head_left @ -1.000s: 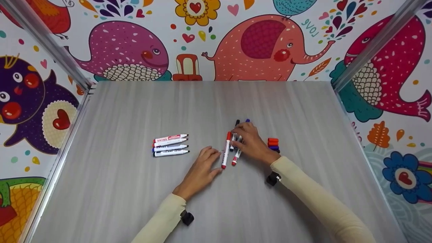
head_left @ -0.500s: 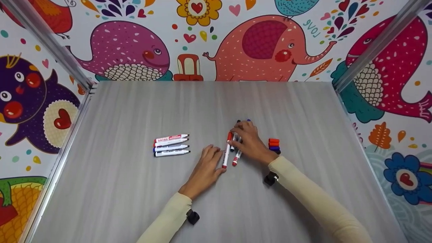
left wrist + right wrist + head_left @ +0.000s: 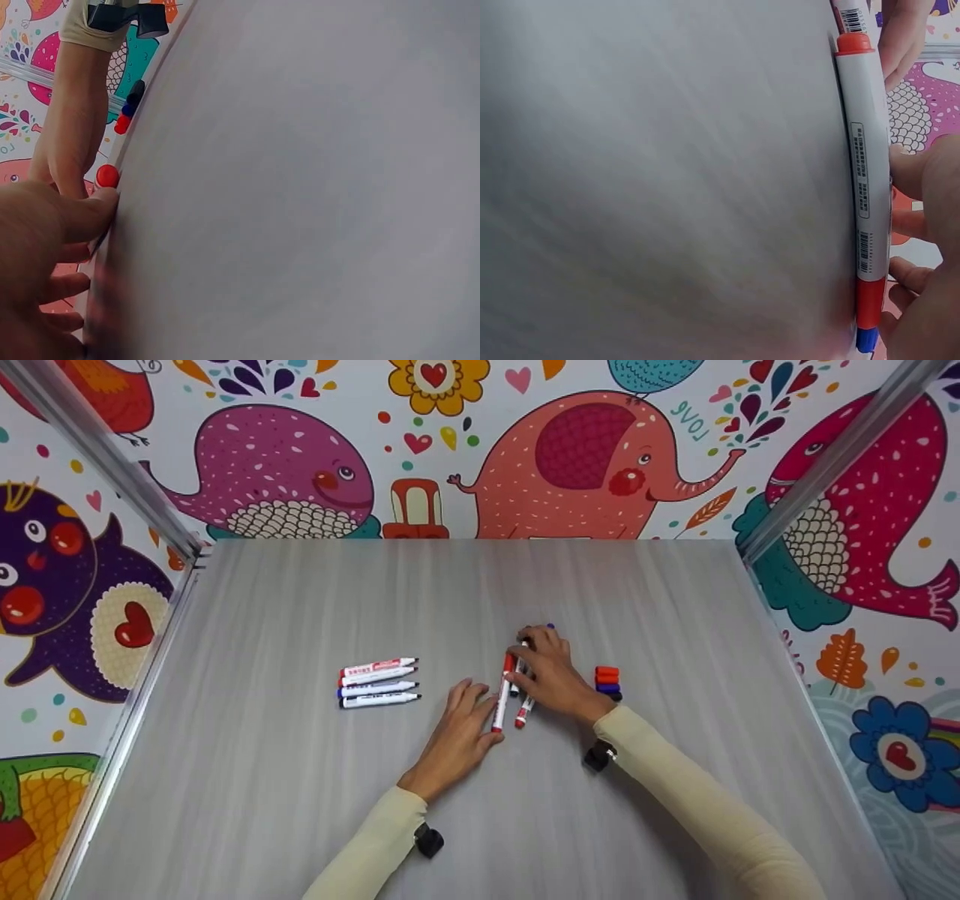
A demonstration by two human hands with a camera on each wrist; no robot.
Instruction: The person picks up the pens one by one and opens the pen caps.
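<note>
A white marker with a red cap lies on the grey table between the two hands. My left hand rests at its left side, fingers loosely extended, thumb by the red lower end. From the far side my right hand bends over the markers, its thumb and forefinger pinching around that marker's red cap. Under the right palm lie more capped markers, partly hidden. One is a second red marker, near in the right wrist view; past its cap shows a blue cap.
Several uncapped markers lie in a row to the left, black tips pointing right. Loose red, blue and black caps are grouped to the right of the right wrist. Printed walls border the table.
My right hand has shifted slightly left, its thumb and forefinger now over the red cap. My left hand has moved a little right, its thumb closer to the marker's lower end.
</note>
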